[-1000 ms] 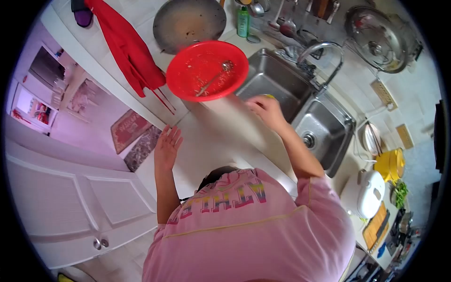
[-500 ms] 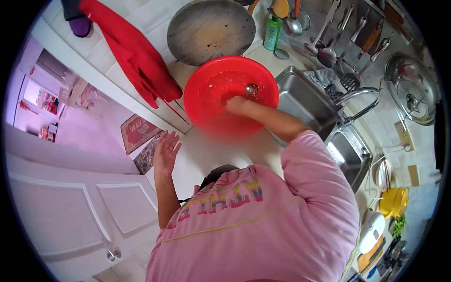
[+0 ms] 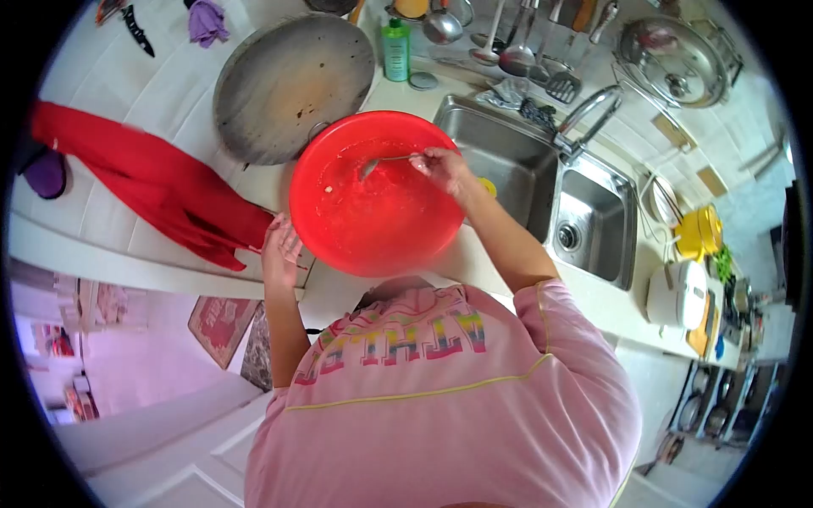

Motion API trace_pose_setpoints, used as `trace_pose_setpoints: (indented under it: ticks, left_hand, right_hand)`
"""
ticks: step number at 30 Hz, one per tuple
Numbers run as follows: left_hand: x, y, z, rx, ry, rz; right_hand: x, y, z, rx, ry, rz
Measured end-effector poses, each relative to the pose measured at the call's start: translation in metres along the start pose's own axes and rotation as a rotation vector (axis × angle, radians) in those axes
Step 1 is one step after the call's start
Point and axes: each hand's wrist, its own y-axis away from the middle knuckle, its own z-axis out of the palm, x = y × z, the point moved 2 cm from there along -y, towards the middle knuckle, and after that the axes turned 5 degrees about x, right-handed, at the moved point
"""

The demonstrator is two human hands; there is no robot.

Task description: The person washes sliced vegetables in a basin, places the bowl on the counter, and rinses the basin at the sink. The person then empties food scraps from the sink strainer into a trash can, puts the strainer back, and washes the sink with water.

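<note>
Above the counter (image 3: pixel 464 254), hands (image 3: pixel 446 171) flank the basin's rim (image 3: pixel 298 203).

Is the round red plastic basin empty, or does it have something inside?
Not empty: small pale bits show inside the basin, near the silver metal spoon in the right hand. How full, I cannot tell.

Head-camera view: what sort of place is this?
Probably a home kitchen: there is a double metal sink, a slotted turner among other utensils hanging by the wall, and a white appliance that looks like a rice cooker.
</note>
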Motion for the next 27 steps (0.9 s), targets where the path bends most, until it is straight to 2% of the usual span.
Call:
trace_pose_setpoints:
  ticks: [3,6,9,11,14,17,19,21,22,25,27]
  left_hand:
    - [0.004,-0.018,0.001,-0.050,0.023,-0.022]
    - [-0.004,-0.044,-0.007,-0.100,-0.011,-0.037]
    - [-0.013,-0.065,-0.008,-0.203,-0.050,-0.051]
    - [-0.017,-0.073,-0.005,-0.132,-0.047,-0.074]
    - [-0.019,-0.071,0.014,-0.101,-0.034,-0.099]
    - [-0.032,-0.085,0.018,-0.154,0.019,-0.039]
    - [-0.029,-0.083,0.029,-0.113,0.036,-0.003]
    - [-0.024,-0.084,0.035,-0.129,0.045,0.036]
    - [-0.018,-0.080,0.042,-0.159,0.021,0.017]
    - [-0.002,-0.075,0.065,-0.207,-0.006,0.040]
    - [0.011,-0.065,0.087,-0.157,-0.065,0.034]
  right_hand:
    - [0.024,0.000,-0.003,0.089,-0.099,-0.049]
    - [0.029,0.014,0.003,0.052,-0.081,-0.199]
    - [0.027,0.029,0.003,0.092,0.025,-0.327]
    - [0.022,0.038,0.000,0.130,0.120,-0.408]
    - [0.012,0.063,0.001,0.241,0.285,-0.653]
    - [0.003,0.061,-0.039,0.502,0.556,-0.877]
    - [0.006,0.055,-0.058,0.605,0.563,-0.957]
    - [0.012,0.058,-0.074,0.534,0.463,-0.658]
    - [0.014,0.070,-0.061,0.433,0.345,-0.642]
    - [0.021,0.061,-0.078,0.434,0.262,-0.670]
    - [0.020,0.063,-0.079,0.513,0.256,-0.716]
